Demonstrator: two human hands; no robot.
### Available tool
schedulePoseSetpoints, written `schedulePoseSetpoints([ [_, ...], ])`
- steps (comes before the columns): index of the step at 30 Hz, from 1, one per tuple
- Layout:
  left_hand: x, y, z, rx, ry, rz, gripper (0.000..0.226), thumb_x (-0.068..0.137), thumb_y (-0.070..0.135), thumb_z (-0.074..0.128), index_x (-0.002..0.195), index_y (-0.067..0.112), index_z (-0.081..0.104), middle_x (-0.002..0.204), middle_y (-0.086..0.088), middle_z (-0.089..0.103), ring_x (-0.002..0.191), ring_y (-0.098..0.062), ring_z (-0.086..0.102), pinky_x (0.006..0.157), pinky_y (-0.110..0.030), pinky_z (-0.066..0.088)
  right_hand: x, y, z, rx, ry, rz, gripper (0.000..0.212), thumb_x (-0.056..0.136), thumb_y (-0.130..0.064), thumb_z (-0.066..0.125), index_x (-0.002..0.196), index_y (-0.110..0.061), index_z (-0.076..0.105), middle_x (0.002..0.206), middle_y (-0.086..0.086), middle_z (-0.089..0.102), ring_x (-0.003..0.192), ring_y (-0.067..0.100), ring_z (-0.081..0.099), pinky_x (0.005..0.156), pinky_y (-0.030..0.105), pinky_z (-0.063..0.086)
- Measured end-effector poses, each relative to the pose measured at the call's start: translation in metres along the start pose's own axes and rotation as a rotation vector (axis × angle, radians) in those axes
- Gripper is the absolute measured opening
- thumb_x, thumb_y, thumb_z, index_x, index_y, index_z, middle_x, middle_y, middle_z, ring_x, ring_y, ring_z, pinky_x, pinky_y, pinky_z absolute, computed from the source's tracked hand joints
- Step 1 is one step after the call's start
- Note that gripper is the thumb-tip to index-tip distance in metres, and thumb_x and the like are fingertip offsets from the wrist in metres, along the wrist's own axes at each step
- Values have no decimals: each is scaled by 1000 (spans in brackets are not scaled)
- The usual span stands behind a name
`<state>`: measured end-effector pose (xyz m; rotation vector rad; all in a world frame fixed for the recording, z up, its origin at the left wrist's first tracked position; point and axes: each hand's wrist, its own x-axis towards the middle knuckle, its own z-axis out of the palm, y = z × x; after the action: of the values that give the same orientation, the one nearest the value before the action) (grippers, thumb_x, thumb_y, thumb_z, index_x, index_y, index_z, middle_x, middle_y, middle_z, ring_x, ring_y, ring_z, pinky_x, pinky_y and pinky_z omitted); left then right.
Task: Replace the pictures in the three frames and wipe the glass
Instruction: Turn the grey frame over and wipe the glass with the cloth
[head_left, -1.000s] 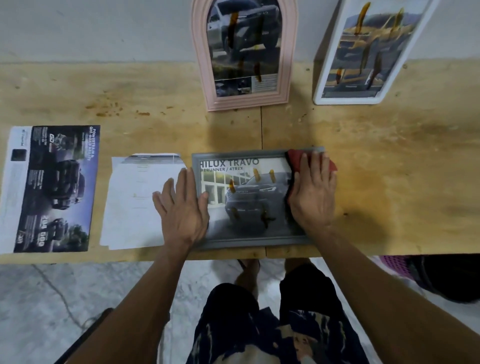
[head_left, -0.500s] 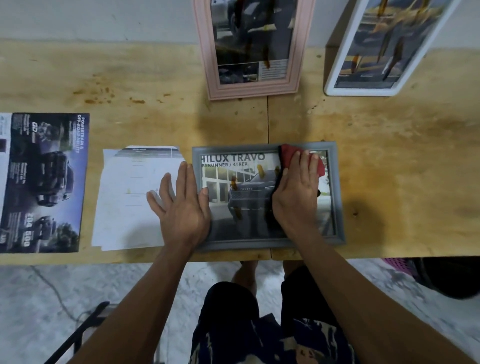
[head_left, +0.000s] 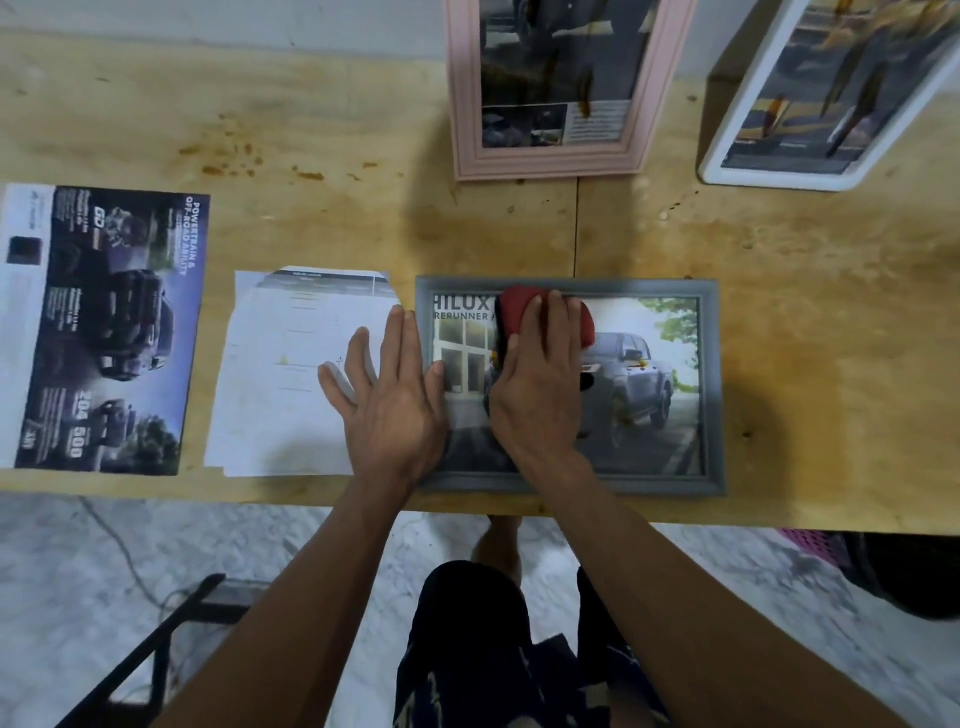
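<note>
The right hand (head_left: 540, 384) and red cloth (head_left: 519, 312) cover the heading and the truck's front in the grey frame (head_left: 711, 384). At the surface's far edge, the pink frame (head_left: 462, 104) and white frame (head_left: 727, 156) are cut off by the top edge. The brochure (head_left: 104, 332) at the left end runs off the left edge; its small print is unreadable.

Stained plywood table (head_left: 779, 291), seemingly marble floor (head_left: 62, 597)

A: What sort of place?
B: Looks like a home workspace. My plywood table (head_left: 779, 291) against a plain wall (head_left: 208, 21), marble-pattern floor (head_left: 78, 571), framed car prints propped up.
</note>
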<state>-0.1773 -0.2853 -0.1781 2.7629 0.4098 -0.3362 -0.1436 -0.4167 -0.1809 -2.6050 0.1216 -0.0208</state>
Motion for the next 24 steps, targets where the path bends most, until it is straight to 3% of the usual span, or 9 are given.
schedulePoseSetpoints([
  [5,0,0,0,8,9,9,56,106,47,15,159,27,8,165,14,5,151,-25,1,115,-62,-6,-1,-19,5,20,-95,-110,55,94,-19,29,142,7,40,149,22,36,146,38,20,120,46,21],
  [10,-1,-3,-2,-2,26,11,54,107,44,12,159,31,9,165,15,8,151,-25,2,115,-60,-8,-7,-24,12,-57,-235,-323,56,95,-21,29,144,4,38,151,20,40,147,34,23,122,43,15],
  [14,-1,-5,-4,6,43,24,53,106,41,13,158,31,12,164,14,13,150,-27,8,115,-64,-3,-23,-21,6,0,-331,-330,60,96,-27,19,147,0,35,154,15,36,149,31,18,119,50,23],
  [19,-1,-7,-6,16,23,29,55,104,42,11,158,32,14,165,13,13,150,-26,8,114,-64,-1,-45,-13,-6,0,-417,-362,65,90,-31,24,147,-3,37,153,13,38,148,31,19,118,52,24],
  [24,8,-11,-7,-64,-62,-19,51,105,45,15,156,41,17,164,20,5,150,-18,-3,113,-64,-8,-57,-5,-18,1,-450,-415,52,93,-20,37,142,-10,47,149,6,46,147,26,25,116,51,28],
])
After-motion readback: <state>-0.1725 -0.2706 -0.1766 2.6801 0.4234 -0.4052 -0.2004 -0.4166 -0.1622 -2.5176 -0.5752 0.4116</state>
